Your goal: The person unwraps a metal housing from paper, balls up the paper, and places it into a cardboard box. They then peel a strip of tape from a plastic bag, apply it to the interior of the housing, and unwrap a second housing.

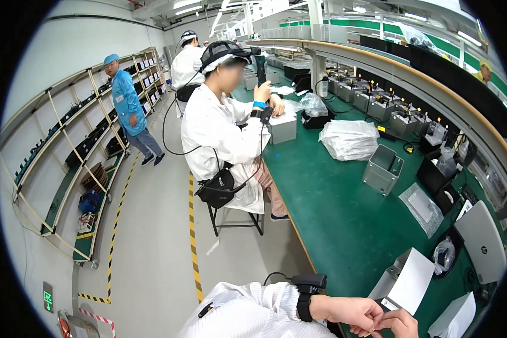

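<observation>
At the lower right edge my left hand (355, 314) and my right hand (399, 323) meet, fingertips together. Both are closed in a pinch, and whatever small thing lies between them is hidden by the fingers. A black strap with a dark device (307, 293) is fastened around my left wrist over a white sleeve. Just beyond the hands on the green bench (343, 225) stands a light grey metal box (407, 281) with a white side. Another white-sided box (453, 316) is to the right of my right hand.
An open grey metal case (383, 169), stacked bubble-wrapped sheets (349, 139) and a bubble-wrap bag (421, 208) lie farther along the bench. A silver laptop (483, 242) stands at right. A seated co-worker (222, 129) handles a grey box at the far left of the bench.
</observation>
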A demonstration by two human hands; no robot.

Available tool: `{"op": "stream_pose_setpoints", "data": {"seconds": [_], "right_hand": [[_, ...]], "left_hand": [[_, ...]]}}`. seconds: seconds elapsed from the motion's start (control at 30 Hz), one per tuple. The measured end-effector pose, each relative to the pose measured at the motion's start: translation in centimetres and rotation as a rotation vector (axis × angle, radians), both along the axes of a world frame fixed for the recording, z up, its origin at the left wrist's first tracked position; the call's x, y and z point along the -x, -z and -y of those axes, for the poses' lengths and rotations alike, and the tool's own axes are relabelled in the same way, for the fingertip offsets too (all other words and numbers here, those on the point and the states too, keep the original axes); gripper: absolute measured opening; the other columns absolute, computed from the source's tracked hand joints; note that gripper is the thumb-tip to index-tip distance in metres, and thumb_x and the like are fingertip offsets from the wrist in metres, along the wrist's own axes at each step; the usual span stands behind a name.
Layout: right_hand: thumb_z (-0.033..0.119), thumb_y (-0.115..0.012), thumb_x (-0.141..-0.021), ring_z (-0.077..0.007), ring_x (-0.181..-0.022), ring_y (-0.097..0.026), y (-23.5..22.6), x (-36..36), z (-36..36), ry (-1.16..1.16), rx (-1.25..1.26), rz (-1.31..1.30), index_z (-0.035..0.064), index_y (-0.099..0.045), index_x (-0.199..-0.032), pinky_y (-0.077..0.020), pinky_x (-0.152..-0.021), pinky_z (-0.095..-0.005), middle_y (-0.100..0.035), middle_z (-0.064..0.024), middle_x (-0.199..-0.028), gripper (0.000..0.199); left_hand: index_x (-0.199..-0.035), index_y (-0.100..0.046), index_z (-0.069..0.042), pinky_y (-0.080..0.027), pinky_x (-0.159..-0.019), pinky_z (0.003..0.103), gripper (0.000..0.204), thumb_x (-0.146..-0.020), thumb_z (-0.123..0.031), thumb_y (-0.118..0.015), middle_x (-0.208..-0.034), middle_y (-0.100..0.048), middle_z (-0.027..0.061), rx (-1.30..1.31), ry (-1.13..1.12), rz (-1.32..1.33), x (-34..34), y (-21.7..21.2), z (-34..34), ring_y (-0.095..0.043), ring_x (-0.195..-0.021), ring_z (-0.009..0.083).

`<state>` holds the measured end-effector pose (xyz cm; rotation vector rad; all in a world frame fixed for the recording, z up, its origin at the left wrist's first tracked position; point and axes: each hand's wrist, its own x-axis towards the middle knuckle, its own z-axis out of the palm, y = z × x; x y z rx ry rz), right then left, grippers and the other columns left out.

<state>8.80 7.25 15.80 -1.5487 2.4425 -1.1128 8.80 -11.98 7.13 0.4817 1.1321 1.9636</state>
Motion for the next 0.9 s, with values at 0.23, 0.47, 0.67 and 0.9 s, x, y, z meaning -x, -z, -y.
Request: {"op": "stream_pose_setpoints", "data": {"seconds": [0.23, 0.47, 0.67, 0.9], "right_hand": [[-0.003, -0.073, -0.074, -0.0331, -0.083, -0.062, 0.35, 0.07, 0.19, -0.027, 0.004, 0.007, 0.0001, -0.059, -0.092, -0.0509, -0.070, -0.0357, -0.060, -0.0156, -0.094, 0.023], [-0.002, -0.074, -0.074, -0.0348, -0.084, -0.062, 0.68, 0.06, 0.23, -0.029, 0.013, 0.008, 0.0000, -0.059, -0.092, -0.0508, -0.072, -0.0367, -0.060, -0.0167, -0.095, 0.024], [-0.002, -0.074, -0.075, -0.0349, -0.083, -0.062, 0.70, 0.19, 0.37, -0.027, -0.017, -0.001, -0.0005, -0.060, -0.094, -0.0505, -0.072, -0.0368, -0.060, -0.0171, -0.095, 0.024], [-0.002, -0.075, -0.075, -0.0345, -0.083, -0.062, 0.67, 0.09, 0.43, -0.031, -0.020, -0.012, -0.0012, -0.060, -0.094, -0.0504, -0.071, -0.0369, -0.060, -0.0170, -0.094, 0.024]], "left_hand": [[-0.082, -0.061, -0.002, -0.039, -0.052, 0.022, 0.008, -0.085, -0.009, -0.065, -0.071, -0.062, 0.0044, -0.023, 0.027, 0.030, -0.16, -0.29, 0.41, -0.053, -0.057, 0.0099], [-0.082, -0.061, -0.002, -0.039, -0.052, 0.023, 0.007, -0.084, -0.007, -0.065, -0.071, -0.062, 0.0035, -0.029, 0.014, 0.023, -0.20, 0.04, 0.43, -0.052, -0.058, 0.0102], [-0.081, -0.062, -0.002, -0.039, -0.053, 0.024, 0.007, -0.084, -0.007, -0.065, -0.071, -0.062, 0.0031, -0.047, 0.007, 0.017, -0.29, 0.14, 0.60, -0.052, -0.059, 0.0101], [-0.080, -0.063, -0.003, -0.041, -0.054, 0.024, 0.007, -0.084, -0.008, -0.065, -0.071, -0.063, 0.0027, -0.023, 0.007, -0.009, -0.31, 0.38, 0.54, -0.054, -0.060, 0.0100]]}}
